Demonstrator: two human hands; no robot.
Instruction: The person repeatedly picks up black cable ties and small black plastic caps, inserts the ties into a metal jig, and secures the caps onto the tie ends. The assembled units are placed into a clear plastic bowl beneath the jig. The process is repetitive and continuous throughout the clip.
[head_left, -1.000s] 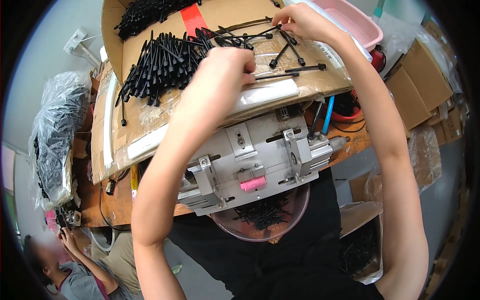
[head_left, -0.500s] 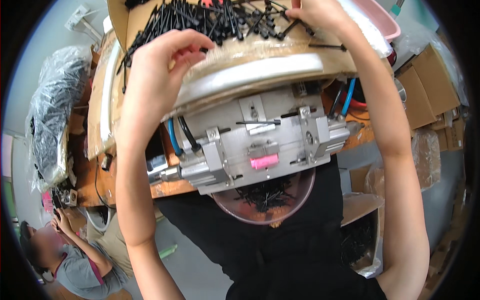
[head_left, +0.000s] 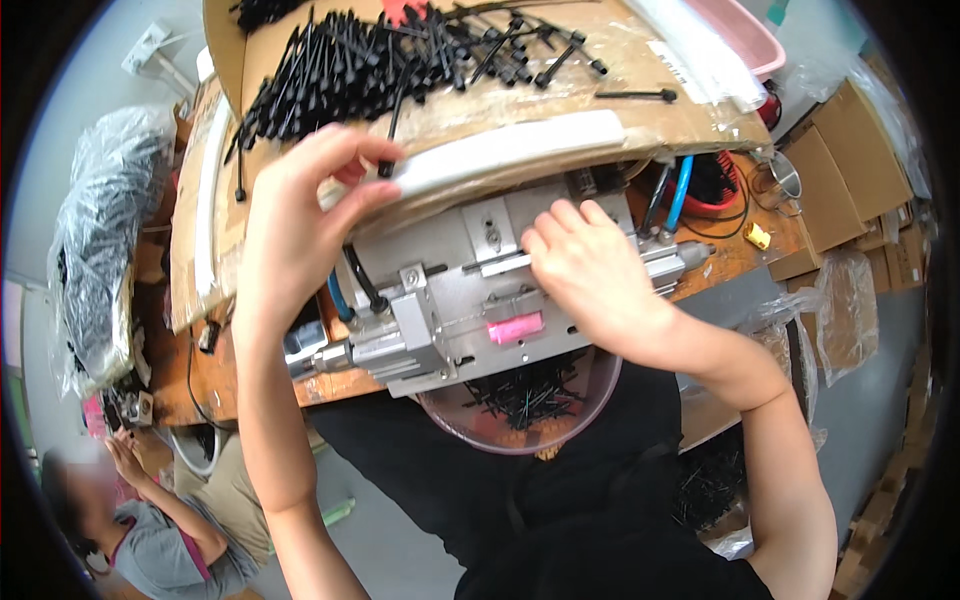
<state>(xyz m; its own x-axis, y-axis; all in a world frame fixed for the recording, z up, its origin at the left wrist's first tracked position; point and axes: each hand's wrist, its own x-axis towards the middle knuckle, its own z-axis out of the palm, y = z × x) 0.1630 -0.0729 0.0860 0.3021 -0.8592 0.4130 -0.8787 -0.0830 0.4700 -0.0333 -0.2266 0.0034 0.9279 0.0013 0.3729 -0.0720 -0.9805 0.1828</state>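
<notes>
Between the thumb and index finger of my left hand is the end cap of a thin black plastic rod; its shaft points up toward the pile. Just behind it lies a heap of similar black rods on the cardboard. My right hand is over the metal clamping fixture, its fingers curled around the right end of another thin black rod, whose fingertip contact is partly hidden. A pink block sits at the fixture's front.
Below the fixture, a translucent bowl contains many black pieces. Blue air hoses run behind it. A pink basin stands at the far right, cardboard boxes at right. Another person works at lower left.
My right hand has come down from the rods at the far right to the fixture. My left hand has lowered slightly and now shows a black rod in its pinch.
</notes>
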